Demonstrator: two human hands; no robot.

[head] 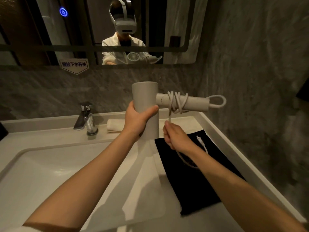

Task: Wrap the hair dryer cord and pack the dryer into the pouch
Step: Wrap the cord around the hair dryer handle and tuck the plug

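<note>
A pale grey hair dryer [145, 94] is held above the counter, barrel upright and handle pointing right. My left hand [138, 118] grips the barrel. Its white cord [177, 102] is looped a few times around the handle, with a hanging loop at the handle's end. My right hand [175, 136] is closed on the cord just below the handle. The rest of the cord runs under my wrist to the plug [200, 141], which lies on the black pouch [200, 181]. The pouch lies flat on the counter to the right of the sink.
A white sink basin [41, 173] fills the left, with a chrome faucet [87, 119] behind it. A folded white towel [114, 125] lies by the back edge. A mirror and a grey stone wall [250, 81] close the back and right.
</note>
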